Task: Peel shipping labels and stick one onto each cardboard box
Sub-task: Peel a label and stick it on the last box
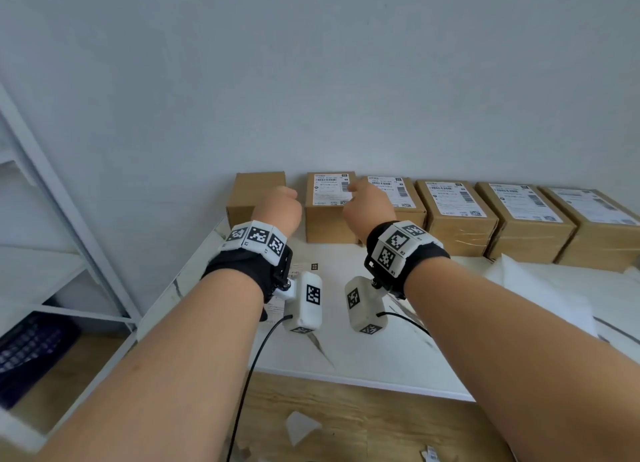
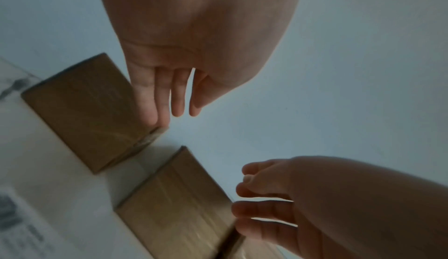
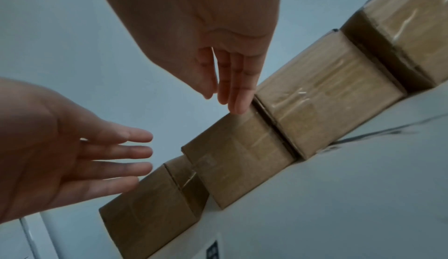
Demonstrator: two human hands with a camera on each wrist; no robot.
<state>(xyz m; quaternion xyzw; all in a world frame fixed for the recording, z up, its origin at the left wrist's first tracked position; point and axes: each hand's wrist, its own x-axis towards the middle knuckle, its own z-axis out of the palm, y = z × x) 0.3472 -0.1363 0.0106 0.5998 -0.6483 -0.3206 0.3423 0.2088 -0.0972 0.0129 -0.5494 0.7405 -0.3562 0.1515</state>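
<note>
Above unlabelled box [image 1: 258,193] and labelled box [image 1: 330,203], left hand [image 1: 278,208] and right hand [image 1: 369,205], fingers straight, empty

Pale wall [image 1: 311,63], white shelving [image 1: 52,191], wooden floor [image 1: 346,423]

We see matt brown cardboard on every box [image 1: 457,219], its faces dull and faintly fibrous. Clear glossy tape [image 3: 298,98] runs over the box fronts and catches the light in streaks. The labels [image 1: 330,189] look like smooth white paper with black print. The table [image 1: 363,351] is a smooth white surface with grey marble-like veining and a slight sheen. Below it the floor [image 1: 346,423] shows a wood grain. The wall [image 1: 311,81] is plain and matt. Our wrist bands [image 1: 239,264] look like black cloth, carrying hard white plastic blocks [image 1: 256,235].
</note>
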